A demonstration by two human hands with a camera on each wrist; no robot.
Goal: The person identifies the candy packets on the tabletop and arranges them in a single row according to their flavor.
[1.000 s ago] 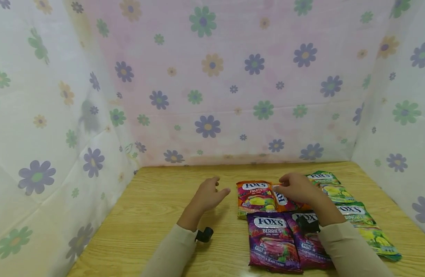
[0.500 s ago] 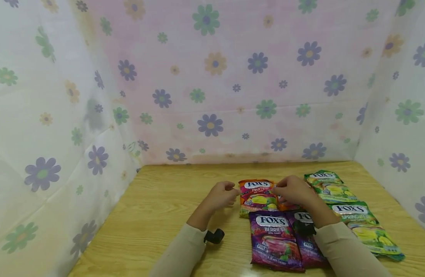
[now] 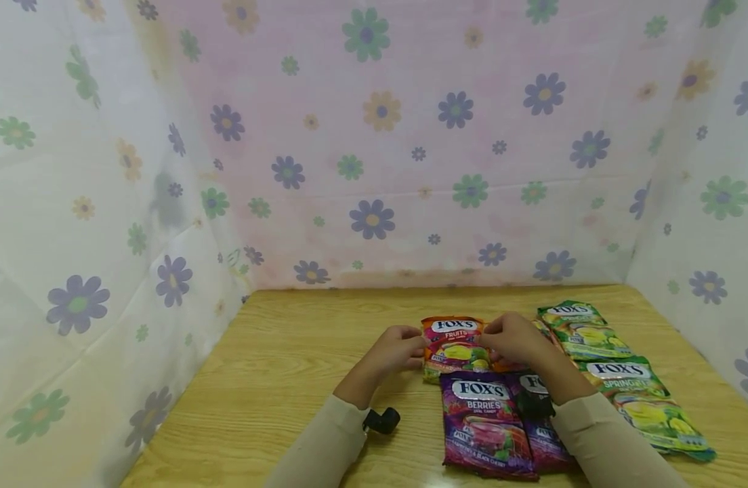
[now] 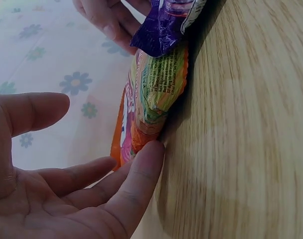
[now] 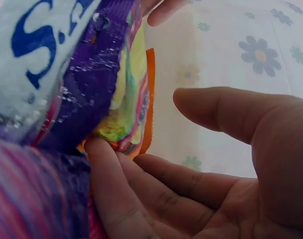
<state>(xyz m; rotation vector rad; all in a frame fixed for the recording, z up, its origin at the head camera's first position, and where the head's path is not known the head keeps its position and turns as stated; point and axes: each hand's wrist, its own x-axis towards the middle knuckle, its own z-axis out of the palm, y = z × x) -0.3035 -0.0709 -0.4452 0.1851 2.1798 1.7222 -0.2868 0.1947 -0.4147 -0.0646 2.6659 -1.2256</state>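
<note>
A Fox's Fruits candy bag (image 3: pixel 454 342), orange and pink, lies flat on the wooden table between both hands. My left hand (image 3: pixel 393 352) touches its left edge; in the left wrist view the fingers (image 4: pixel 136 184) extend against the bag and the thumb stands off. At its right edge is my right hand (image 3: pixel 517 339), whose extended fingers (image 5: pixel 109 184) touch the bag while the thumb stays apart. Under the right hand a second orange bag (image 3: pixel 505 366) is mostly hidden. Directly in front lies a purple Berries bag (image 3: pixel 484 420).
Another purple bag (image 3: pixel 546 437) lies against the first, partly covered by the right forearm. Two green bags, one far (image 3: pixel 587 335) and one Spring Tea-like bag nearer (image 3: pixel 651 403), lie at the right. Flowered cloth (image 3: pixel 374 149) walls surround the table (image 3: pixel 276 379).
My left hand has moved right, from bare table to the Fruits bag's left edge. My right hand has shifted slightly left, from the second orange bag to the Fruits bag's right edge.
</note>
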